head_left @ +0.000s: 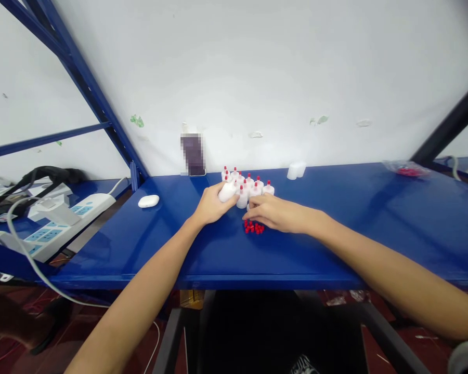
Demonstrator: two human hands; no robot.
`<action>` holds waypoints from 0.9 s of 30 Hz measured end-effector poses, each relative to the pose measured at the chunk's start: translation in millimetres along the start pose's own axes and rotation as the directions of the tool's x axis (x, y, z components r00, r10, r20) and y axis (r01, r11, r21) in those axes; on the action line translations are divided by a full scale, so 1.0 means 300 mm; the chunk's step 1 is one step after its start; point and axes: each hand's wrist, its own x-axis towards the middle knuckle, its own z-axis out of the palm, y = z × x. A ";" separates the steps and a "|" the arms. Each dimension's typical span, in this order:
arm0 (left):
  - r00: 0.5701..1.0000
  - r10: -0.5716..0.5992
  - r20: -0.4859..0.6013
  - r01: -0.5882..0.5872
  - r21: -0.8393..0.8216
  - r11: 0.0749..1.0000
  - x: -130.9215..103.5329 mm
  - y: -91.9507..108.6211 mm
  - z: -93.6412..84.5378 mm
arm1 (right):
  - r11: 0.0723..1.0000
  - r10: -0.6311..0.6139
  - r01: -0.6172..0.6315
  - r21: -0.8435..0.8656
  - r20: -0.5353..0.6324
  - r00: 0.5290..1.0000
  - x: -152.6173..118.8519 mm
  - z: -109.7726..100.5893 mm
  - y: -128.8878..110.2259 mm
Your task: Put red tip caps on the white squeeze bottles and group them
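My left hand [212, 204] is closed round a small white plastic bottle [228, 191], which it tilts beside a group of similar bottles. Several of these upright white bottles [254, 191] stand close together, topped with red tips. My right hand [271, 212] is just in front of the group, its fingers bent and drawn together. Its fingertips are right above a small pile of red caps [254, 227]. Whatever may be between those fingertips is hidden. One more bottle is partly covered by the right hand.
On the blue table [226, 259] are a white earbud case [148, 201] at left, a phone [193, 154] against the wall, two white containers [296, 170] at the back and a plastic bag of red pieces [407, 169] far right. Power strips [58, 226] with cables lie left.
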 end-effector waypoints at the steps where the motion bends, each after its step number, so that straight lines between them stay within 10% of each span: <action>1: 1.000 0.003 0.000 -0.003 0.005 1.000 0.001 0.002 0.002 | 1.000 -0.003 0.003 0.010 0.005 1.000 0.004 0.001 0.001; 10: 0.997 -0.070 0.018 0.072 -0.145 0.987 -0.006 0.021 -0.004 | 0.998 0.015 -0.014 0.067 -0.017 1.000 0.019 0.023 0.033; 19: 0.976 0.131 0.171 -0.185 0.355 0.916 -0.008 0.021 -0.006 | 0.965 0.241 -0.166 0.202 -0.441 0.864 0.005 -0.020 0.020; 27: 0.936 0.159 0.315 -0.276 0.372 0.886 -0.007 0.040 0.001 | 0.961 0.231 -0.169 0.217 -0.299 0.926 0.004 -0.001 -0.001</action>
